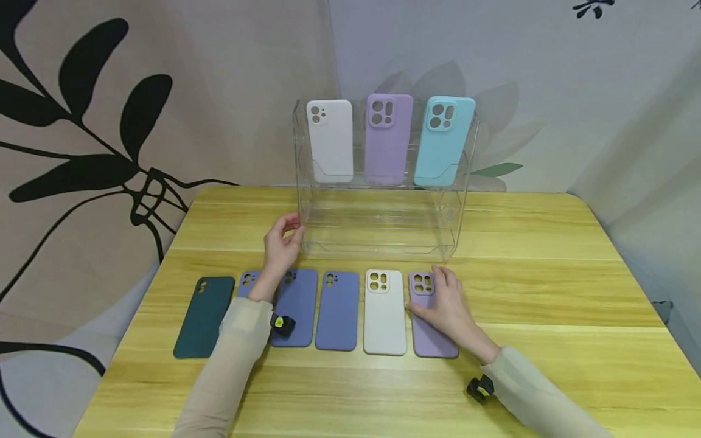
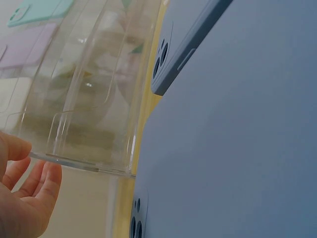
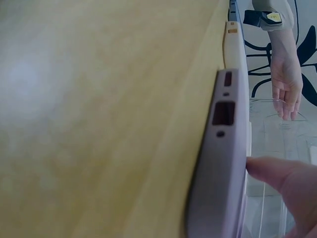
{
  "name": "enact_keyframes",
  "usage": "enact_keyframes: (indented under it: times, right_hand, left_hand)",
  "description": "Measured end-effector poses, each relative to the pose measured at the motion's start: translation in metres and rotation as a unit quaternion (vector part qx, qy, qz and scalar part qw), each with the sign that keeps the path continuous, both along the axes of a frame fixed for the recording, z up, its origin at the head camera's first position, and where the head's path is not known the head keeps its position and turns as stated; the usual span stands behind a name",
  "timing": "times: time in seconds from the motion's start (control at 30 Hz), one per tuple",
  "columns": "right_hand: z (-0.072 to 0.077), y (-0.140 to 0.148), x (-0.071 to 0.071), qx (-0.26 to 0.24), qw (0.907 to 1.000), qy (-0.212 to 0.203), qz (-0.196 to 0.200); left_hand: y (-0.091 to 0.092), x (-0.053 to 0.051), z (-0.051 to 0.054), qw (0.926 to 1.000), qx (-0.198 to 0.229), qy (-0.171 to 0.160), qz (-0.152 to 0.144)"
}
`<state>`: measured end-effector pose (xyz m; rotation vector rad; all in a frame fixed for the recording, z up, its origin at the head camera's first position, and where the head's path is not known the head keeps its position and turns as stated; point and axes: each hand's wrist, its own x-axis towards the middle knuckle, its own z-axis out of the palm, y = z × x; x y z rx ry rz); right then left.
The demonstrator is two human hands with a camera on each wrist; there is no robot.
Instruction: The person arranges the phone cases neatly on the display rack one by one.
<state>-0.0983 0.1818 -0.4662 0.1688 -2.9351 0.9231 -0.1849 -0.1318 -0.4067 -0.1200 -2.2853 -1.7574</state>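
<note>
Tabletop [image 1: 580,316]: Yellow wood-grain surface carries a transparent rack [image 1: 383,250] and a spread of phone cases, a person's two hands among them.
Transparent rack: Tiered, upright at the far side; a hard tug on its left edge would likely skid or tip it, rocking whatever leans there.
Left sleeve [image 1: 219,371]: Slants over the row's left end; dropped lower, it could nudge cases out of line.
White case [image 1: 332,152], purple case [image 1: 390,152], light blue case [image 1: 443,155]: Lean side by side, apart, on the rack's upper level.
Dark green case [image 1: 205,316], three blue-violet cases [image 1: 336,316], cream case [image 1: 385,322]: Lie in a row from the left, one blue-violet partly hidden by the arm.
Lilac case [image 1: 432,334]: Rests on the tabletop at the row's right end, just beside the cream one; its slim rim looks easy to lose, and a loose pinch could let it slip or bump its neighbor.
Left hand [image 1: 282,243]: Reaches forward beyond the row, thumb and bent fingers holding the rack's left edge; how firmly, cannot tell.
Right hand [image 1: 449,304]: Angles in from the right, gripping the lilac case across its width, thumb at its left edge, fingers toward its upper right.
</note>
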Motion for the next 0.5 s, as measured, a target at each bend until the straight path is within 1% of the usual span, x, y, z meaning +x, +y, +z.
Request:
enact_keyframes:
  times: [0.1, 0.33, 0.4, 0.5]
  right_hand:
    - [0.0, -0.001, -0.003, 0.018, 0.9998, -0.003, 0.001]
    - [0.003, -0.004, -0.009, 0.057, 0.9979, -0.029, -0.009]
    - [0.005, -0.006, -0.01, 0.066, 0.9971, -0.035, -0.013]
    - [0.006, -0.009, -0.012, 0.078, 0.996, -0.041, -0.018]
  left_hand:
    - [-0.001, -0.002, -0.002, 1.0, -0.001, 0.002, 0.001]
    - [-0.008, -0.018, -0.029, 1.0, 0.008, 0.001, 0.002]
    - [-0.009, -0.02, -0.031, 1.0, 0.006, 0.0, 0.005]
    - [-0.009, -0.02, -0.033, 1.0, 0.003, -0.002, 0.008]
